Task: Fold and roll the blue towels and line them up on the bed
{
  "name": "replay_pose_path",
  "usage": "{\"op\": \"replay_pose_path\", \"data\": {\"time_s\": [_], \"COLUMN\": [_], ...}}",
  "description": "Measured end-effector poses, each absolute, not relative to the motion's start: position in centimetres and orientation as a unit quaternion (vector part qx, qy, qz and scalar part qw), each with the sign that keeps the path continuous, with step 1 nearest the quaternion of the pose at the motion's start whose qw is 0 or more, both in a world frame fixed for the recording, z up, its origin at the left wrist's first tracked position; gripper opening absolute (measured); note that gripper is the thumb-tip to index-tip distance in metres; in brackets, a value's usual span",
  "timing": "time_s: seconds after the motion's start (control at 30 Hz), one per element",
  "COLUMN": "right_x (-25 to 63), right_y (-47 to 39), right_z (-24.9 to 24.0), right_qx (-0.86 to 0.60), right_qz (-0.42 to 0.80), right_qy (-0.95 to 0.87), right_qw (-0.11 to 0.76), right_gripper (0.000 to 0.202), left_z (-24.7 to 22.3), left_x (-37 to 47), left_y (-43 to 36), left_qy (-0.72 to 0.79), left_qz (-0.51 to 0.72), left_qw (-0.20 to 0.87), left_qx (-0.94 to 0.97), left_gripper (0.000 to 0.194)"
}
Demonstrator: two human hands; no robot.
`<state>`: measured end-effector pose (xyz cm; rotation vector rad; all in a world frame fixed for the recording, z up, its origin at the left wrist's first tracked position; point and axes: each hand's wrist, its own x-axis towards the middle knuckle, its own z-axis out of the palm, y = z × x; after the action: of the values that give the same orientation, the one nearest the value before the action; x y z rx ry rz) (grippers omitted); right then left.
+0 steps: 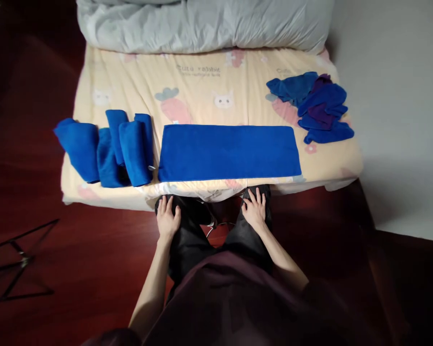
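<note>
My left hand [168, 216] lies on my left knee, its fingers stretched out and holding nothing. On the other knee rests my right hand [254, 207], fingers spread, also with nothing in it. Just beyond both hands a blue towel [231, 153] lies flat as a long rectangle along the bed's near edge. To its left are several rolled or folded blue towels [135, 151], some overlapping. A loose, crumpled pile of blue and purple cloths [324, 108] sits toward the right end of the bed.
The bed [122, 86] has a pale yellow sheet printed with rabbits and carrots. A bunched grey quilt [209, 26] runs across its far side. At right stands a plain wall [400, 120]. Black tripod legs [23, 259] stand on the reddish floor [104, 269] at lower left.
</note>
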<state>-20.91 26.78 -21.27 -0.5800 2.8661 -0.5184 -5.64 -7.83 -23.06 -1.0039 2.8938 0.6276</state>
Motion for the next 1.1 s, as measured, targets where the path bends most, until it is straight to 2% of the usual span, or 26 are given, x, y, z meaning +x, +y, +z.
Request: {"op": "replay_pose_path", "data": {"time_s": [0.1, 0.2, 0.3, 0.37, 0.43, 0.5, 0.57, 0.7, 0.83, 0.93, 1.1], "right_x": [-20.8, -20.2, -18.6, -17.1, -15.7, -14.8, -14.6, -15.3, -15.8, -15.8, -16.1], "right_y": [26.6, 25.4, 23.0, 21.5, 20.6, 20.4, 20.6, 20.8, 20.0, 19.4, 19.1], "right_z": [-21.1, -21.4, -22.6, -23.6, -24.6, -25.2, -25.4, -25.2, -24.6, -24.1, -22.8], "right_qx": [-0.171, -0.112, -0.095, -0.133, -0.186, -0.222, -0.238, -0.242, -0.235, -0.171, -0.015], "right_qz": [-0.252, -0.370, -0.449, -0.429, -0.380, -0.345, -0.318, -0.316, -0.363, -0.475, -0.691], "right_qy": [0.949, 0.919, 0.875, 0.855, 0.838, 0.826, 0.824, 0.832, 0.833, 0.800, 0.662], "right_qw": [0.081, 0.077, 0.155, 0.258, 0.344, 0.386, 0.405, 0.386, 0.345, 0.323, 0.289], "right_gripper": [0.028, 0.032, 0.047, 0.045, 0.029, 0.016, 0.016, 0.015, 0.039, 0.053, 0.061], "left_z": [-22.7, -22.3, -22.0, -22.0, -21.9, -21.9, -22.0, -22.1, -22.1, -22.0, -21.8], "left_x": [-6.4, -6.7, -7.0, -7.1, -7.3, -7.3, -7.3, -7.1, -7.0, -6.9, -6.6], "left_y": [-7.2, -5.9, -4.7, -4.3, -4.2, -4.4, -4.6, -4.9, -5.2, -5.4, -5.7], "left_qy": [0.929, 0.931, 0.938, 0.942, 0.944, 0.944, 0.944, 0.944, 0.940, 0.937, 0.935], "left_qz": [0.187, 0.166, 0.130, 0.113, 0.106, 0.103, 0.100, 0.099, 0.108, 0.116, 0.128], "left_qw": [0.009, 0.020, 0.030, 0.031, 0.032, 0.034, 0.035, 0.028, 0.020, 0.016, 0.008], "left_qx": [-0.320, -0.323, -0.319, -0.314, -0.312, -0.311, -0.313, -0.315, -0.324, -0.328, -0.330], "left_gripper": [0.065, 0.068, 0.076, 0.079, 0.078, 0.078, 0.078, 0.078, 0.077, 0.076, 0.076]}}
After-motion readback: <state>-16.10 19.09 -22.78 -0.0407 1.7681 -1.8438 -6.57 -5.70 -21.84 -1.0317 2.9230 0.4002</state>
